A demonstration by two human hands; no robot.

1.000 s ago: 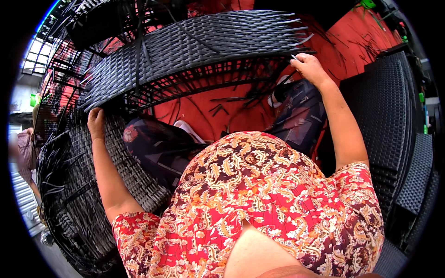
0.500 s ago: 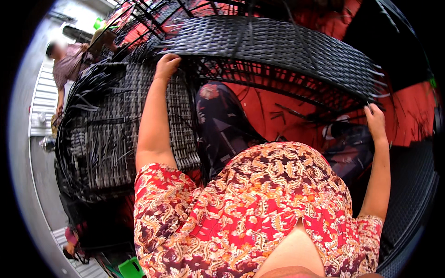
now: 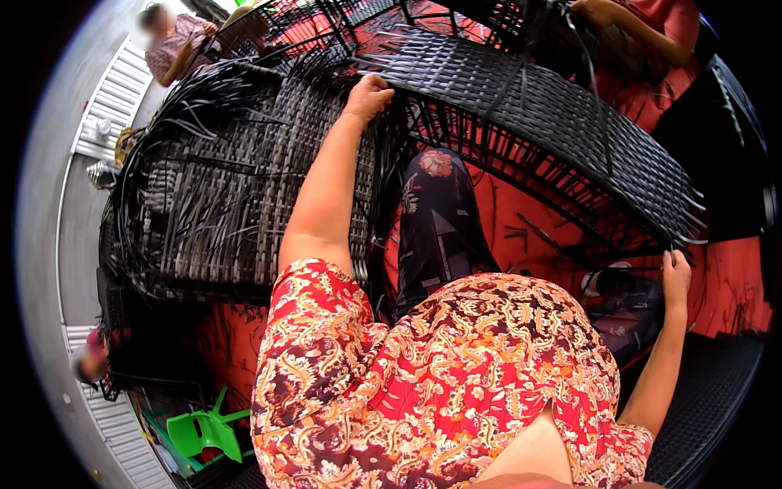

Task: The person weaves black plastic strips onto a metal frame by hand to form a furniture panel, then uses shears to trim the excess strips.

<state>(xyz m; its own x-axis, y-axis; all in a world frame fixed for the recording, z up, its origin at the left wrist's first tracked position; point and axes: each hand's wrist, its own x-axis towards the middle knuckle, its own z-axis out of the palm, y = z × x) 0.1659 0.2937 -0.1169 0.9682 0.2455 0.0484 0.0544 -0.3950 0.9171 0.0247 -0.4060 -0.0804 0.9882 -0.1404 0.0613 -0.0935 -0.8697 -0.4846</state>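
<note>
My left hand (image 3: 371,99) grips the near edge of the woven panel (image 3: 538,106); my right hand (image 3: 676,281) pinches at its right corner; red floor (image 3: 498,205) shows between panel and knee (image 3: 441,216).

2 faces (image 3: 155,21) at the left are blurred. The top edge cuts off a co-worker (image 3: 680,28) above the shoulder. What the right hand (image 3: 676,281) pinches is too small to tell; the left hand (image 3: 370,99) hides whatever lies inside its curl.
</note>
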